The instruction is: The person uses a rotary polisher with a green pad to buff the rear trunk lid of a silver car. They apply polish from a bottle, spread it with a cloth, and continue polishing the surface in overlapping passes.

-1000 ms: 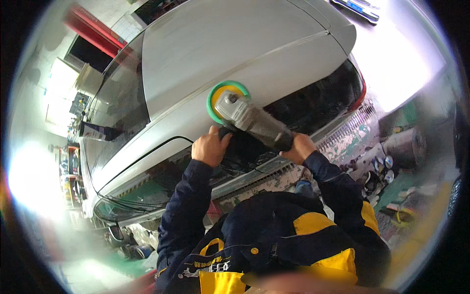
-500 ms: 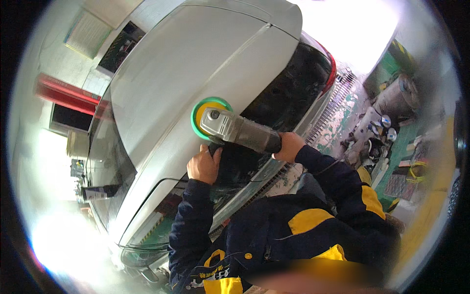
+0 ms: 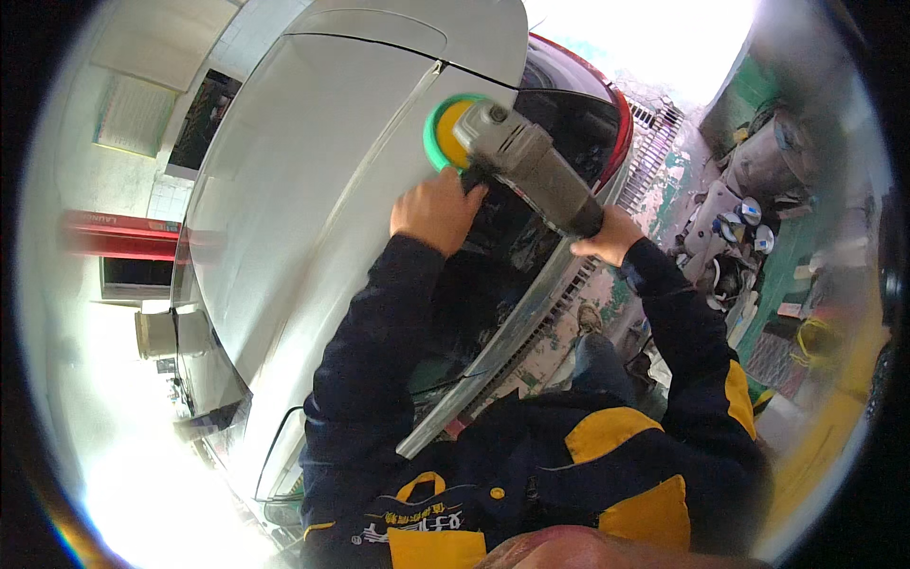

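Observation:
I hold a grey car polisher (image 3: 542,175) over the roof edge of a pale silver car, above its dark side window (image 3: 498,256). A yellow pad (image 3: 449,135) with a green rim sits at the polisher's head, by the roof (image 3: 303,161); whether it presses on the paint I cannot tell. Around the black side handle near the head, my left hand (image 3: 434,211) is closed. At the rear end of the body, my right hand (image 3: 609,235) grips the polisher from the other side.
A floor grating (image 3: 656,133) runs along the car's right side. To the right lie a dusty drum (image 3: 775,166), a heap of parts and cans (image 3: 735,232), and a yellow coil (image 3: 812,341). A red beam (image 3: 123,235) stands at the left beyond the car.
Both hands have carried the polisher up and to the right along the roof edge. The view of the car has shifted, with my left forearm reaching farther forward.

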`<state>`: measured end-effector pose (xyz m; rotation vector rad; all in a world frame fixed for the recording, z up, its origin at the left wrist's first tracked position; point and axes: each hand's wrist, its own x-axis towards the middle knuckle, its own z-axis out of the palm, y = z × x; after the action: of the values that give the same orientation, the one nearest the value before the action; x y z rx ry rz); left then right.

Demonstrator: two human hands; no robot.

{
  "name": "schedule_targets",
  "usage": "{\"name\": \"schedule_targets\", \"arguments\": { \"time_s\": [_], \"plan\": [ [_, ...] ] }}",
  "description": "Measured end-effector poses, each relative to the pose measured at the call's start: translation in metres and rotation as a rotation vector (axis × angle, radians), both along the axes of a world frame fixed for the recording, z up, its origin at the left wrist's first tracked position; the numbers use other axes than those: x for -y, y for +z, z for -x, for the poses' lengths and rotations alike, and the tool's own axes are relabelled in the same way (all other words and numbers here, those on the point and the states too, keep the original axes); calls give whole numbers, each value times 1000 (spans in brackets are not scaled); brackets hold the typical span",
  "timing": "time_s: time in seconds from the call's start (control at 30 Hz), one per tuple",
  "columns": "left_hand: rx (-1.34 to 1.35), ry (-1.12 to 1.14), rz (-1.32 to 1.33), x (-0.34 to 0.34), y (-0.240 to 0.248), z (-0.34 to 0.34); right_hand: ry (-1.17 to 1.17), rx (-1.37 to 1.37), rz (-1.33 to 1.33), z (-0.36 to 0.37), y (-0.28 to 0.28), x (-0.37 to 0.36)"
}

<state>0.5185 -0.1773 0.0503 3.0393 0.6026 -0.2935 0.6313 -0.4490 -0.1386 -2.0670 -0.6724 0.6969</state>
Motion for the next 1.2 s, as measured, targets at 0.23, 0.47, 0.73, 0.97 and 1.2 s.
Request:
{"name": "schedule_targets", "arguments": {
  "time_s": [0.23,0.47,0.73,0.97,1.2],
  "plan": [
    [40,-65,-65,12,8,-65,10,-52,-59,-46,-20,3],
    [-14,56,71,2,8,31,37,-36,-95,38,-36,-10],
    [3,246,120,-20,-8,248,195,-90,157,188,-30,-54],
    [132,404,10,-44,-27,451,505,218,206,332,-23,-122],
    [226,523,-62,-51,-57,563,755,332,378,397,-5,-165]
  ]
}}
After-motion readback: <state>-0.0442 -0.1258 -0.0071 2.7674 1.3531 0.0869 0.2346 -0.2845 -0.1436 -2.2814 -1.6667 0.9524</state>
